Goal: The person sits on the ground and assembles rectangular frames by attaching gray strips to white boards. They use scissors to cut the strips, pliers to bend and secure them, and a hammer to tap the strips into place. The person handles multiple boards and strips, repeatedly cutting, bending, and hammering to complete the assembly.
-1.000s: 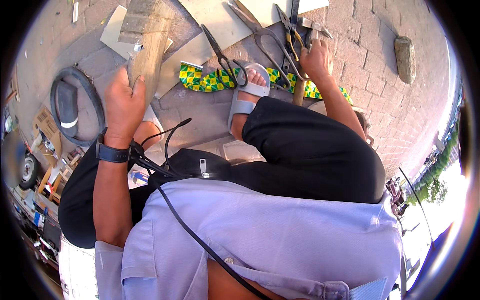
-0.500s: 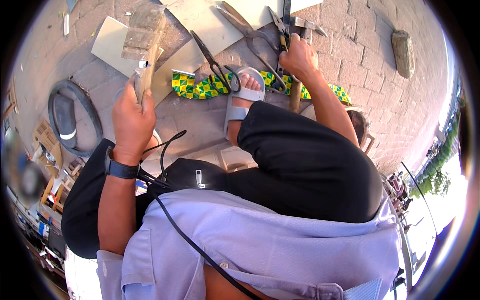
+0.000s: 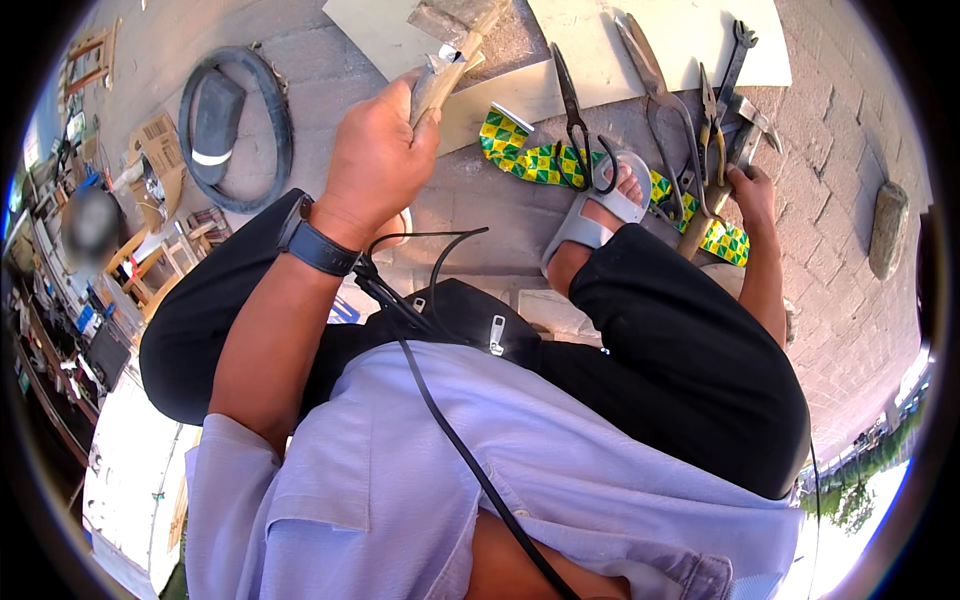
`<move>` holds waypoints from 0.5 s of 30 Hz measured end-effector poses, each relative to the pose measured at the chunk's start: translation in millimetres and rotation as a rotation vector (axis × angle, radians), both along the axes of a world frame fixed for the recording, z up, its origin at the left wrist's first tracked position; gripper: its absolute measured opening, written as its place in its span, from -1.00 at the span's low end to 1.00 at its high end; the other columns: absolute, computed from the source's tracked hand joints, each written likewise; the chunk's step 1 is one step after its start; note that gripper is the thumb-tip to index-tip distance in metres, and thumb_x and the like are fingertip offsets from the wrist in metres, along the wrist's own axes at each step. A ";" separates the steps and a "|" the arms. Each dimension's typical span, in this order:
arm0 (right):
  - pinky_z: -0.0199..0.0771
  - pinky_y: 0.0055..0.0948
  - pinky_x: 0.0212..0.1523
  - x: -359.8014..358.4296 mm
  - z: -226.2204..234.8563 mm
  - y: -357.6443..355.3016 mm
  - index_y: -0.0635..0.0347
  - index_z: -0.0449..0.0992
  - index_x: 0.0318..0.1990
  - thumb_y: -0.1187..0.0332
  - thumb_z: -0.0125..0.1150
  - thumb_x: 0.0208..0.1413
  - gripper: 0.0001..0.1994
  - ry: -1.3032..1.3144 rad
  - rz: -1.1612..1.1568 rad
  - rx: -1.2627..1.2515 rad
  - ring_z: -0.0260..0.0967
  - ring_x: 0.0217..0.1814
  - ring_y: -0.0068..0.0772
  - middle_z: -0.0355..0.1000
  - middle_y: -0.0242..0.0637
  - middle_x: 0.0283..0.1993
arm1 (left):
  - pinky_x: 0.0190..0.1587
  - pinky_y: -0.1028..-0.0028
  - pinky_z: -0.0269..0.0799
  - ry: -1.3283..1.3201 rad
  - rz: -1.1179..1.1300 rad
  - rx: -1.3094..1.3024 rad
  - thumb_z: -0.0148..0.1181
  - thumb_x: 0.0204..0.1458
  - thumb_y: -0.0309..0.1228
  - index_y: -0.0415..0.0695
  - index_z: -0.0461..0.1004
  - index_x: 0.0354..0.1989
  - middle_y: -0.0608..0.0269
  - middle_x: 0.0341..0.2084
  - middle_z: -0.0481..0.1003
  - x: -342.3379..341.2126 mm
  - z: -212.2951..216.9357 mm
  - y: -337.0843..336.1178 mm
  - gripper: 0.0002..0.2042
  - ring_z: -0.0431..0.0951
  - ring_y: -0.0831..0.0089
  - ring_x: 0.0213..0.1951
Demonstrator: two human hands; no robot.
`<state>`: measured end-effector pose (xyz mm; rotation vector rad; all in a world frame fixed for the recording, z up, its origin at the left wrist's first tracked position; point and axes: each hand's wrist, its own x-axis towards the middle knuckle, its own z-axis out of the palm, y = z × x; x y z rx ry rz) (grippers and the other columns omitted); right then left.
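You have two pairs of shears [image 3: 578,120] [image 3: 655,100], one rubber tyre [image 3: 235,125], one grey stone [image 3: 888,228] and one patterned green-yellow strip [image 3: 540,160].

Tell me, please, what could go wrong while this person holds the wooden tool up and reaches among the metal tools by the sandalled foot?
The right hand reaches among the shears and pliers, whose blades and points could nick the fingers. The sandalled foot lies bare-toed beside the scissors, so a knocked or dropped tool may hit it. The left hand holds the wooden tool raised; a slip could drop it there too.
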<state>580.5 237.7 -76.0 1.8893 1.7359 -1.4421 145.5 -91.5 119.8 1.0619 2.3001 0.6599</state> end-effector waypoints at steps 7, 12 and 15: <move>0.55 -0.30 -0.13 -2.8 23.9 1.5 0.33 0.58 -0.10 0.19 0.26 0.17 -0.66 0.056 -0.143 -0.065 0.53 -0.20 -0.32 0.57 -0.18 -0.19 | -0.29 0.07 0.52 -0.004 -0.007 0.019 0.23 0.13 -0.41 -0.27 0.53 0.07 -0.22 -0.47 0.55 -6.9 -1.5 -1.8 -0.65 0.59 -0.20 -0.36; 0.46 -0.36 -0.24 13.5 19.8 12.5 0.21 0.55 -0.15 0.19 0.26 0.22 -0.74 0.256 -0.394 -0.298 0.40 -0.33 -0.41 0.48 -0.31 -0.27 | -0.29 0.07 0.52 0.002 -0.012 0.011 0.23 0.12 -0.41 -0.26 0.53 0.07 -0.22 -0.47 0.55 -5.2 -2.6 -3.5 -0.65 0.59 -0.20 -0.36; 0.39 -0.37 -0.27 12.2 8.8 8.7 0.20 0.55 -0.19 0.22 0.32 0.17 -0.76 0.338 -0.524 -0.303 0.35 -0.39 -0.42 0.46 -0.33 -0.33 | -0.29 0.08 0.52 0.021 -0.015 0.015 0.23 0.12 -0.42 -0.26 0.52 0.08 -0.22 -0.47 0.55 -2.1 -0.3 -1.9 -0.64 0.60 -0.20 -0.36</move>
